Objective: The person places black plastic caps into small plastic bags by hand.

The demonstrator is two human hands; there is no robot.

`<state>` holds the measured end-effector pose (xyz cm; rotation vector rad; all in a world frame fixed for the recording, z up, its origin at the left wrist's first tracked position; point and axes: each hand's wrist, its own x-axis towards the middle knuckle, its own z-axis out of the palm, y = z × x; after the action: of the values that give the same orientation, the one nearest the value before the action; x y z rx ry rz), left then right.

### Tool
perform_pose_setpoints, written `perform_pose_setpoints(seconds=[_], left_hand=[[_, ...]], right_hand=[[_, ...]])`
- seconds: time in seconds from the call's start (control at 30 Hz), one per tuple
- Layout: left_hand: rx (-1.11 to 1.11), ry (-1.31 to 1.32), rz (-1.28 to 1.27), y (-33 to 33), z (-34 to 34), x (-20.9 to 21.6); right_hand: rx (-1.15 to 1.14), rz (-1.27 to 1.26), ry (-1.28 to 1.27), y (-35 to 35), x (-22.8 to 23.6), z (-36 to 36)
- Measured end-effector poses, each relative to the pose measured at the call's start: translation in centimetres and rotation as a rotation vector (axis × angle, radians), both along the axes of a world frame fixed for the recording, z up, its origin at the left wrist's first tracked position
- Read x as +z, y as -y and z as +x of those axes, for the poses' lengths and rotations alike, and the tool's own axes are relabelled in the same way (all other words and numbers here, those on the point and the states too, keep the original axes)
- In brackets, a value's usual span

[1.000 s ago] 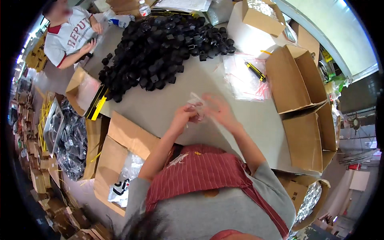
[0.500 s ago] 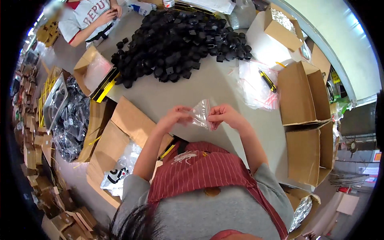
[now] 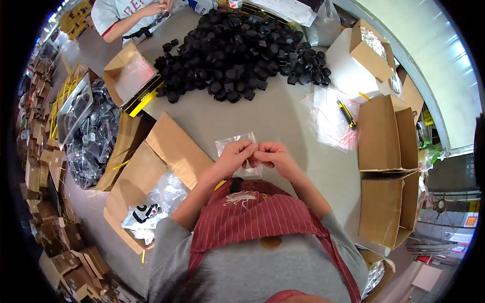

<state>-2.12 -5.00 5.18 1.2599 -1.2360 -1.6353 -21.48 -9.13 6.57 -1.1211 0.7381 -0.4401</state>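
A small clear zip bag (image 3: 222,145) is between my hands, just in front of the apron. My left hand (image 3: 234,156) is closed on it, with the fingers bent over its upper edge. Close beside it, nearly touching, my right hand (image 3: 277,157) pinches the same bag near its end. My fingers hide the middle of the bag. Farther off lies a big heap of small black plastic parts (image 3: 227,60). On the right, flat clear bags with red strips (image 3: 327,121) lie under a yellow and black utility knife (image 3: 346,114).
Two cardboard boxes (image 3: 379,134) stand open along the right edge. On the left are a box of clear bags (image 3: 117,68), an open carton (image 3: 166,146) with plastic film and a carton of bagged dark parts (image 3: 96,136). Another person (image 3: 129,20) stands at far left.
My hands have come together and nearer to my body, with the bag turned between them. The view has shifted slightly. The other person's hands have moved a little.
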Motion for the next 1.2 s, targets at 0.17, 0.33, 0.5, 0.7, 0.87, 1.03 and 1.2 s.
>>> perform_pose_setpoints(seconds=[0.17,0.33,0.5,0.7,0.87,1.03,1.2], left_hand=[[0.176,-0.096,-0.117,-0.4,-1.4,-0.4],[0.313,0.598,-0.500,-0.3,-0.5,0.0],[0.279,1.050,-0.811,0.4,-0.4,-1.4],[0.365,0.933,-0.701,1.5,-1.3,-3.0],[0.408,1.041,-0.235,1.4,2.2,-3.1],[0.678,1.240,-0.579,1.2,5.6,-4.1],[0.589,1.329,-0.709,2.3,5.4,-3.3]], right_hand=[[-0.168,0.041,0.097,-0.3,-0.6,0.0],[-0.375,-0.945,-0.449,1.0,-3.1,-0.8],[-0.393,-1.624,-0.559,2.6,-1.2,1.7],[-0.192,-1.251,-0.401,3.9,-5.4,3.4],[-0.111,-0.544,-0.425,9.0,-5.8,3.4],[-0.224,-0.413,-0.287,17.2,-7.5,5.0],[-0.531,-0.782,-0.809,25.4,-15.6,3.9]])
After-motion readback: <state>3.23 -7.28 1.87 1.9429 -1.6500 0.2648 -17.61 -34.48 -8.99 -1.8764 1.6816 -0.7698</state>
